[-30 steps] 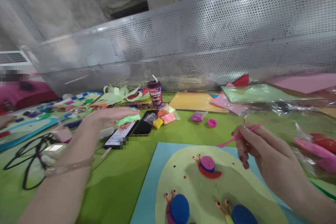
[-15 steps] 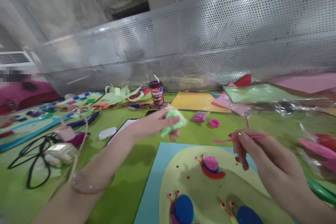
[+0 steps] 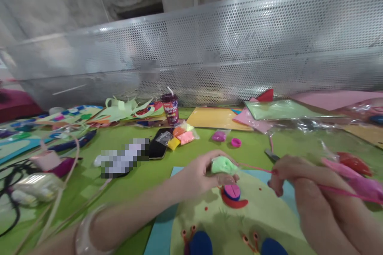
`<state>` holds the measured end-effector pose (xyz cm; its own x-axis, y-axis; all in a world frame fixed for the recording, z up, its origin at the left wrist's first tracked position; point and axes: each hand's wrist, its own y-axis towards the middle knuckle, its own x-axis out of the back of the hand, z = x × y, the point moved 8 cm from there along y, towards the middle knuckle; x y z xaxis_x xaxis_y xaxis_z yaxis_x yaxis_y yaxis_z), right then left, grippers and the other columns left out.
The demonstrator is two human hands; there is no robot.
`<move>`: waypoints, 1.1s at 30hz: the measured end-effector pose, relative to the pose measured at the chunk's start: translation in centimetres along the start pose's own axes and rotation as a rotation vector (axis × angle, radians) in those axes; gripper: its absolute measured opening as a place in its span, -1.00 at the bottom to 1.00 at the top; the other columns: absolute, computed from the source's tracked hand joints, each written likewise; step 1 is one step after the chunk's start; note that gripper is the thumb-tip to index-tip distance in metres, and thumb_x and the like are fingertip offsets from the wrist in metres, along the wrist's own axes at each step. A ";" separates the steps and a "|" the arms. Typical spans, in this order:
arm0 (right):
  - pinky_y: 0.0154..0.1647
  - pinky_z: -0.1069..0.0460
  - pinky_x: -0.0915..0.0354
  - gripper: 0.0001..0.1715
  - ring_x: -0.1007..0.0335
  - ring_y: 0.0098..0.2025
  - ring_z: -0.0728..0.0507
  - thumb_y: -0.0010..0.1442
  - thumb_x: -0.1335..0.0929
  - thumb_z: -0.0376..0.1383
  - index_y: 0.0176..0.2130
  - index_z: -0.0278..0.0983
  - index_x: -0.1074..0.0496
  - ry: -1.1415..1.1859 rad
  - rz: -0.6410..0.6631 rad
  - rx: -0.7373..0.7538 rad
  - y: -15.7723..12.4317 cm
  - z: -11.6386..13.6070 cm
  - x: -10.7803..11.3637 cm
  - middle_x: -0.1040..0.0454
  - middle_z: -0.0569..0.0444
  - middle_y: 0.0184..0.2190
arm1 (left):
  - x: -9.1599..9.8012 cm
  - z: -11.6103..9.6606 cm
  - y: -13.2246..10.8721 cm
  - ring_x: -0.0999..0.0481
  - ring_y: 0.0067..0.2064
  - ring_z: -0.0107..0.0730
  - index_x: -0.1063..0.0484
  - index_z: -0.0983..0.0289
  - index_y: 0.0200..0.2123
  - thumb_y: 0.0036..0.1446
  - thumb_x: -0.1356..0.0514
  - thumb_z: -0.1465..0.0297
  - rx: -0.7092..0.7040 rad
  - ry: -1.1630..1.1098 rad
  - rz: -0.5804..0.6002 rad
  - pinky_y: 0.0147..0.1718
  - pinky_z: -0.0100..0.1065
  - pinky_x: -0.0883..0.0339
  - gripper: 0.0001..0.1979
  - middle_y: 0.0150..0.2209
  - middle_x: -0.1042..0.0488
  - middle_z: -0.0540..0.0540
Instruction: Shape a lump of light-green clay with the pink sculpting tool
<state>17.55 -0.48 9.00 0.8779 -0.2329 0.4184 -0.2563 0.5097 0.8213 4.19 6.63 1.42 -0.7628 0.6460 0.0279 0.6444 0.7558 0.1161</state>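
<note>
My left hand (image 3: 206, 171) is closed around a small clear bag of light green clay (image 3: 223, 165), above the top of the craft sheet. At the right, my right hand (image 3: 311, 183) grips a thin pink modelling tool (image 3: 255, 168), whose tip points toward the green clay. Below my hands lies the blue-edged sheet with a pale green middle (image 3: 215, 223). On it sits a clay snail with a red body (image 3: 235, 203) and a pink-and-blue shell (image 3: 232, 191). Two more snails with blue shells (image 3: 201, 244) are cut off by the bottom edge.
Behind my left hand are a phone (image 3: 157, 149) and bags of coloured clay (image 3: 186, 136). A purple clay bag (image 3: 220, 135), a pink ring (image 3: 236, 142) and a drink cup (image 3: 171, 111) stand farther back. Cables (image 3: 64, 183) lie left; pink and red clay bags (image 3: 356, 165) lie right.
My left hand has drawn back toward the sheet with the green clay bag, uncovering several clay bags beside the phone. My right hand still holds the pink tool. The view has shifted right.
</note>
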 end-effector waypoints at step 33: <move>-0.50 0.10 -0.29 -0.81 -0.31 -0.49 -0.03 0.20 -0.16 -0.46 -0.33 -0.22 -0.27 0.057 0.316 0.002 -0.4 0.6 -5.0 -0.36 0.10 -0.51 | -2.5 -1.4 -1.7 -0.42 -0.11 -0.32 -0.32 0.23 -0.09 0.17 -0.09 0.21 -0.083 0.669 0.100 -0.15 -0.38 -0.22 -0.71 -0.11 -0.44 0.10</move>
<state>12.99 -0.02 6.83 0.7761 -0.0165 0.6304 -0.5204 0.5477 0.6551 4.93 3.57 2.49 -0.5858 0.4873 0.6476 0.7279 0.6678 0.1559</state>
